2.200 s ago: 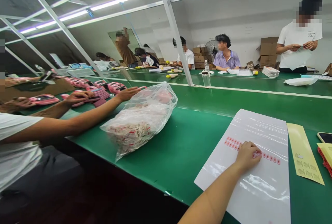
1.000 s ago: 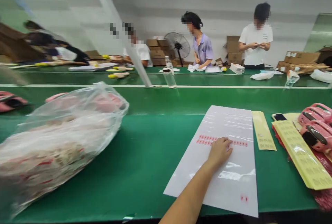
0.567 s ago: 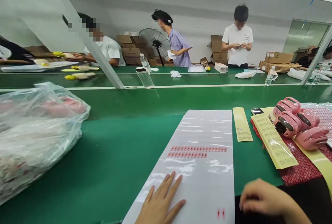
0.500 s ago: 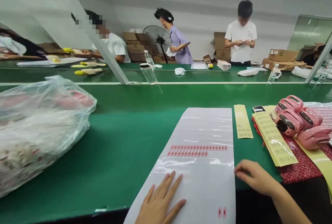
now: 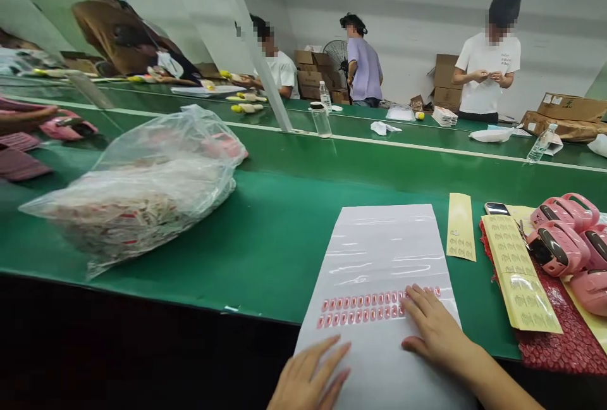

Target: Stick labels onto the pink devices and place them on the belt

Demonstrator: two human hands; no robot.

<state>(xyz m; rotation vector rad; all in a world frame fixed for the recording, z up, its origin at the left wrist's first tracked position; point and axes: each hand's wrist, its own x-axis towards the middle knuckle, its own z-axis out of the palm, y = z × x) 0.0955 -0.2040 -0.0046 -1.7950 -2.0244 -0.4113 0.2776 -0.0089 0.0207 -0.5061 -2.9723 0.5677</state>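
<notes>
A long white glossy sheet (image 5: 379, 245) lies on the green table and reaches past its front edge toward me. Two rows of small pink-red stickers (image 5: 360, 309) run across it. My left hand (image 5: 310, 375) rests on the lower left of the sheet with its fingers spread, holding nothing. My right hand (image 5: 436, 331) lies on the right side, its fingers stretched over the right end of the rows and hiding some stickers. Right of the sheet is a short yellow label strip (image 5: 459, 223), and beyond it a stack of yellow label sheets (image 5: 519, 271).
Pink plastic devices (image 5: 559, 248) sit on red bubble wrap (image 5: 554, 340) at right, near a phone (image 5: 496, 209). A large clear plastic bag (image 5: 156, 188) of small packets stands at left. A slanted metal post (image 5: 251, 37) rises from the bench. Several people work across the table.
My right hand has moved from the sheet's right edge onto the sticker rows. The view has swung left, and the lower pair of stickers no longer shows.
</notes>
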